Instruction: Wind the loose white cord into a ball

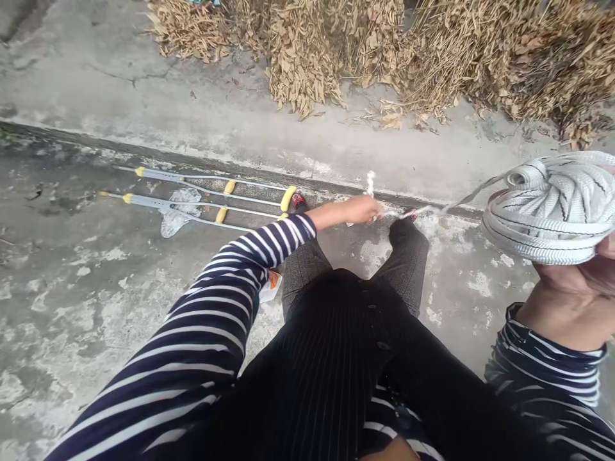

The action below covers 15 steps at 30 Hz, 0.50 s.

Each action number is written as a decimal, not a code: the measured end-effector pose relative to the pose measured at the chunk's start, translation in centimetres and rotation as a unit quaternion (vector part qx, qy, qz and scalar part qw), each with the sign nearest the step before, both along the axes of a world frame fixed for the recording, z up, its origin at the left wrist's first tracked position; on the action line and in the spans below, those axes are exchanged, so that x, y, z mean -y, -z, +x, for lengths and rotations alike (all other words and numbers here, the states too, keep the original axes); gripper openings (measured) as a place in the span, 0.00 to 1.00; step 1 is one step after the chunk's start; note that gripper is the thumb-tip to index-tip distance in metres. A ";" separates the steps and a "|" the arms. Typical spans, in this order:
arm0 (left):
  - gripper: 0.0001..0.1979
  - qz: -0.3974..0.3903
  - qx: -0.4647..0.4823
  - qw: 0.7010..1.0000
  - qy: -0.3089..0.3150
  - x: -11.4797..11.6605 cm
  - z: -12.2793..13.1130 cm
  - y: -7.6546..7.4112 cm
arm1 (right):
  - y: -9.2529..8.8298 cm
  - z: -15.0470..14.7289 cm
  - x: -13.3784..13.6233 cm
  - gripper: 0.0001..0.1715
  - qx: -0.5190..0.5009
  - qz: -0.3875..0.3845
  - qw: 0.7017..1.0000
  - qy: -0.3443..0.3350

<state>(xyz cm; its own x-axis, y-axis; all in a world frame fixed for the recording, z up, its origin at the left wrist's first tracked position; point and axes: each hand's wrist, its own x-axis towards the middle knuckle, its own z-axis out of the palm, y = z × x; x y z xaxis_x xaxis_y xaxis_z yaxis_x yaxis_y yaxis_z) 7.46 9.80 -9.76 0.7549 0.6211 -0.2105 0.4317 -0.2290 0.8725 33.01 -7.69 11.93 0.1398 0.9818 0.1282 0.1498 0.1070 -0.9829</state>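
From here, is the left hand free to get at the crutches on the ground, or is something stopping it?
Probably not right away. The left hand is stretched forward, closed on the white rope running to the coil in the right hand. The crutches lie unobstructed to its left, so it would need to let go first.

L hand (366, 209), rope coil (552, 208) in R hand (583, 269)

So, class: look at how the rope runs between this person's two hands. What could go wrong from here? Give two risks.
1. The rope runs taut from the coil in the right hand to the left hand, crossing just above the right leg; it could snag there.
2. The coil sits loosely wound on the right hand, so loops might slip off and tangle.
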 end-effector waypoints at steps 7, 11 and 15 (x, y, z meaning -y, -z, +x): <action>0.13 0.166 -0.123 0.970 -0.130 -5.5 -4.4 -0.4 | -0.6 -1.7 0.0 0.23 -0.077 0.025 0.996 0.042; 0.17 0.209 -0.055 0.957 -0.195 -9.4 -0.1 -2.6 | -0.6 -2.0 0.4 0.25 -0.091 0.016 0.994 0.050; 0.18 0.194 -0.011 0.973 -0.128 -6.5 2.7 -1.6 | -1.1 -1.9 0.7 0.23 -0.086 0.010 0.994 0.063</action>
